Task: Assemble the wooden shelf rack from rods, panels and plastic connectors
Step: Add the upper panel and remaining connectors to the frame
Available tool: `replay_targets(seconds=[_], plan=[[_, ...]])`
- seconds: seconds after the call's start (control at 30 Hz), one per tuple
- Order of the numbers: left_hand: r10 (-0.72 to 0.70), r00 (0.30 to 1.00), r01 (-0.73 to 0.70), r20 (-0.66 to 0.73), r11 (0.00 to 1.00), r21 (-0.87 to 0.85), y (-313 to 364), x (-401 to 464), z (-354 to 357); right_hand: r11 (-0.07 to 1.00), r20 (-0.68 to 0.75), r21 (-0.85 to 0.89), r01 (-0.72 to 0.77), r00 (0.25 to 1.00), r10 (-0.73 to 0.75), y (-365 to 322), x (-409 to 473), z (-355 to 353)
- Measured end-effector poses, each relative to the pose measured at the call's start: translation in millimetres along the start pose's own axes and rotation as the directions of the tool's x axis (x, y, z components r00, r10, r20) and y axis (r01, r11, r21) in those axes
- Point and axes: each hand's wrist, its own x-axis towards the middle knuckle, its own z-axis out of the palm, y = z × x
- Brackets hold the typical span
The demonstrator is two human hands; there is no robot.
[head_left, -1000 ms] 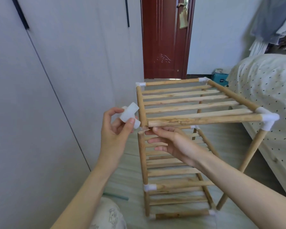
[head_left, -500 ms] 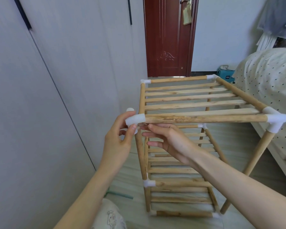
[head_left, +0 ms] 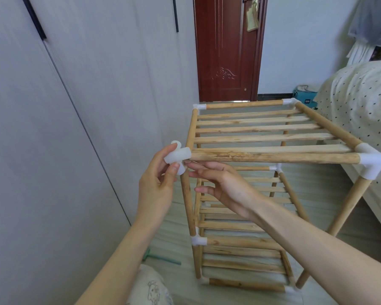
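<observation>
One connector (head_left: 178,156) in left grip (head_left: 156,183).

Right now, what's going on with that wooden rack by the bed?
A person is putting together a wooden shelf rack on the floor. The left hand pinches a white plastic connector at the top front corner, on the end of the front rod. The right hand reaches under that rod, fingers straight near the corner upright. The other three top corners already carry connectors; this one looks like the last.
</observation>
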Motion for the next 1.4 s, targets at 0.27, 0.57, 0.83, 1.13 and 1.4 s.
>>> replay_targets(seconds=[0.27, 0.57, 0.83, 1.13, 1.4], plan=[[0.045, 0.998, -0.040, -0.051, 0.993, 0.112, 2, 1, 3, 0.999, -0.112, -0.030, 0.021, 0.993, -0.025, -4, 0, -1], [0.099, 0.989, -0.069, -0.105, 0.964, 0.258, -3, 0, 7, 0.957, -0.204, 0.276, 0.089, 0.978, -0.033, -6, -8, 2], [0.163, 0.986, -0.136, -0.040, 0.916, 0.377, 1, -4, 9, 0.957, -0.189, 0.269, 0.106, 0.980, -0.055, -7, -13, -7], [0.413, 0.906, -0.373, 0.097, 0.666, 0.646, 19, -15, 19, 0.966, -0.192, 0.233, 0.112, 0.979, -0.067, -7, -23, -20], [0.586, 0.790, -0.540, 0.179, 0.527, 0.657, 44, -24, 48, 0.941, -0.259, 0.290, 0.176, 0.961, -0.100, -20, -34, -36]])
